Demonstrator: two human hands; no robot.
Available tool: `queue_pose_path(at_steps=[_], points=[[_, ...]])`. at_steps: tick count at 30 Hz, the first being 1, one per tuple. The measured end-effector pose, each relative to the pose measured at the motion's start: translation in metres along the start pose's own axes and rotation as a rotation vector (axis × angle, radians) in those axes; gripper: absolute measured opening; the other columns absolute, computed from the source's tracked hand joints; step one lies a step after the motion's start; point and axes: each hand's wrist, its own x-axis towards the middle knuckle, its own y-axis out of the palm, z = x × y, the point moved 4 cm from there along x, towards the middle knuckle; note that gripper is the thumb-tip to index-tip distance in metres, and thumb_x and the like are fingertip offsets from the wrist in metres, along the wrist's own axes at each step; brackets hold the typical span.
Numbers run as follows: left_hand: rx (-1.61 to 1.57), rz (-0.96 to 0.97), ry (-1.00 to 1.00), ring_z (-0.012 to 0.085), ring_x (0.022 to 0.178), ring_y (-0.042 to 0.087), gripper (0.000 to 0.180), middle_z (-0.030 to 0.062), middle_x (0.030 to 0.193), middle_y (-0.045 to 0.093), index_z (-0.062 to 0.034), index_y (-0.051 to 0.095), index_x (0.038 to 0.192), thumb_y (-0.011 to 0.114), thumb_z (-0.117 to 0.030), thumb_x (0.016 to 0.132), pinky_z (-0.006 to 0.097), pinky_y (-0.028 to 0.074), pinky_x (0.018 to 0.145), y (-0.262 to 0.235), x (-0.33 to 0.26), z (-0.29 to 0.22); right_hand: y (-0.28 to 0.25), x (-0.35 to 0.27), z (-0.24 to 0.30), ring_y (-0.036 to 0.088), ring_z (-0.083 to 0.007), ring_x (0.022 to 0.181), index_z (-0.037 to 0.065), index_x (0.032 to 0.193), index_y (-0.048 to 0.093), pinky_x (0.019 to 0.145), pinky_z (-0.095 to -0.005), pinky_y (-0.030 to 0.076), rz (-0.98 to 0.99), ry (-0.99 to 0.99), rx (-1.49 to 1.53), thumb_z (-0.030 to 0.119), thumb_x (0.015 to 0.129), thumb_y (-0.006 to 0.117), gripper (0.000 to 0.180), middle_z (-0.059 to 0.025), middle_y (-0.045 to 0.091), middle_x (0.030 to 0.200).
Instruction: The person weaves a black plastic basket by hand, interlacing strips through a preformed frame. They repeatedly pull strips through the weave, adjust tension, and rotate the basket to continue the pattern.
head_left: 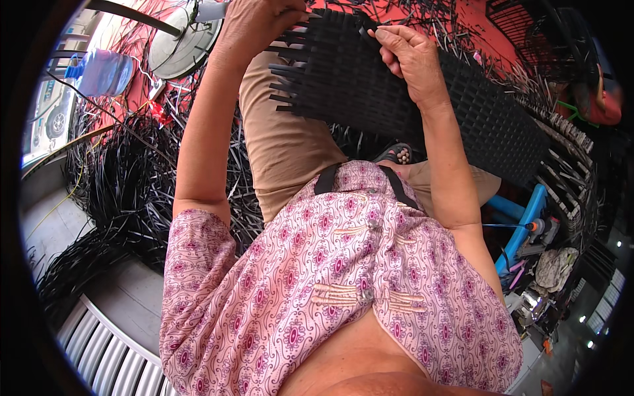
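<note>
The right hand (415, 61) has thumb and forefinger pinched on a black strip (364, 28) at the far edge of a black woven panel (370, 92), which stretches across the lap toward the right. The left hand (259, 21) is at the panel's far left corner, partly cut off; its grip I cannot tell. Farther left are loose strips (122, 165), a round base (173, 54) and a clear blue jug (105, 72).

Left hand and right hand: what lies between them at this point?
In the head view, the upper part of the black woven panel lies between the left hand and the right hand.
</note>
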Motion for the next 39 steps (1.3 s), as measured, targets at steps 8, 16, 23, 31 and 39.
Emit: queue_pose_path(at_steps=[8,16,23,31,39], points=[[-0.184,0.000,-0.068,0.0251,0.079,0.068,0.013,0.0082,0.086,0.065,-0.0085,0.073,0.090,0.077,-0.019,0.085,0.038,0.053,0.068,0.012,0.000,0.010,0.000,0.000,-0.002,0.049,0.0011,0.053,0.006,0.099,0.076,0.048,-0.0148,0.039,-0.002,0.005,0.007,0.021,0.097,0.069,0.017,0.0055,0.060,0.065],[-0.315,0.011,0.025,0.0224,0.077,0.065,0.013,0.0090,0.084,0.063,-0.0038,0.070,0.089,0.077,-0.015,0.086,0.037,0.053,0.068,0.023,0.007,0.022,0.003,0.001,0.000,0.049,0.0002,0.053,0.006,0.097,0.077,0.048,-0.0168,0.040,-0.011,-0.005,-0.024,0.023,0.096,0.069,0.019,0.0052,0.060,0.064],[-0.201,-0.013,0.057,0.0300,0.083,0.064,0.021,0.0131,0.088,0.062,-0.0032,0.064,0.104,0.071,-0.012,0.086,0.040,0.052,0.073,0.024,0.004,0.011,0.021,-0.001,0.028,0.060,-0.0149,0.053,0.007,0.079,0.075,0.053,-0.0286,0.050,-0.217,-0.205,-0.577,0.030,0.089,0.073,0.025,-0.0052,0.066,0.062],[-0.187,-0.014,0.068,0.0324,0.086,0.063,0.022,0.0141,0.089,0.061,-0.0032,0.062,0.104,0.070,-0.012,0.085,0.041,0.051,0.076,0.024,0.003,0.013,0.052,0.015,0.049,0.068,-0.0340,0.062,0.003,0.074,0.068,0.058,-0.0443,0.054,-0.329,-0.437,-1.141,0.024,0.089,0.067,0.026,-0.0188,0.068,0.070],[-0.186,-0.039,0.109,0.0319,0.084,0.062,0.021,0.0135,0.088,0.060,-0.0035,0.061,0.103,0.070,-0.011,0.085,0.041,0.051,0.077,0.021,0.003,0.013,0.060,0.027,0.032,0.068,-0.0377,0.064,0.005,0.067,0.067,0.062,-0.0466,0.056,-0.298,-0.450,-1.081,0.028,0.083,0.067,0.028,-0.0191,0.065,0.064]])
